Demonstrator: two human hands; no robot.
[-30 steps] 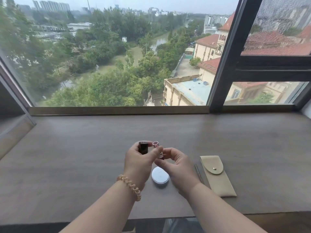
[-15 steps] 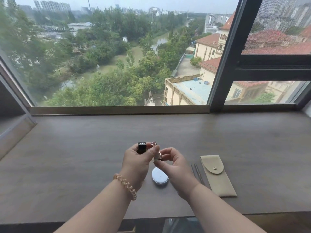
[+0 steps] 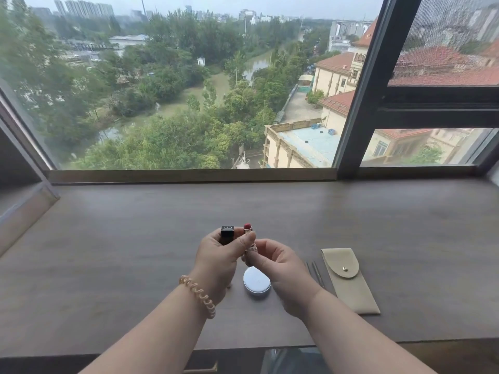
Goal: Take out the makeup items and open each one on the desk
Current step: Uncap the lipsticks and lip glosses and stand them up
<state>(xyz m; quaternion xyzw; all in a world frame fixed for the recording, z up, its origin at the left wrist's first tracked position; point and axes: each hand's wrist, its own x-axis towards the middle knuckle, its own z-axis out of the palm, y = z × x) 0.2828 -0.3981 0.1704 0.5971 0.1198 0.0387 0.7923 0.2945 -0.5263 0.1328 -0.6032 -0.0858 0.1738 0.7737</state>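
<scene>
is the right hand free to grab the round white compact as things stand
Probably not yet: the right hand is pinching the lipstick base. The round white compact lies just below it, unobstructed.

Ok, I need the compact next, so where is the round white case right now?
In the head view the round white case lies shut on the desk, just below and between the two hands, left of the thin metal tools and the beige pouch.

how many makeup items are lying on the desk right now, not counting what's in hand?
3: the round white compact below the hands, the thin metal tool right of it, and the beige pouch farthest right. The pouch may hide more.
</scene>
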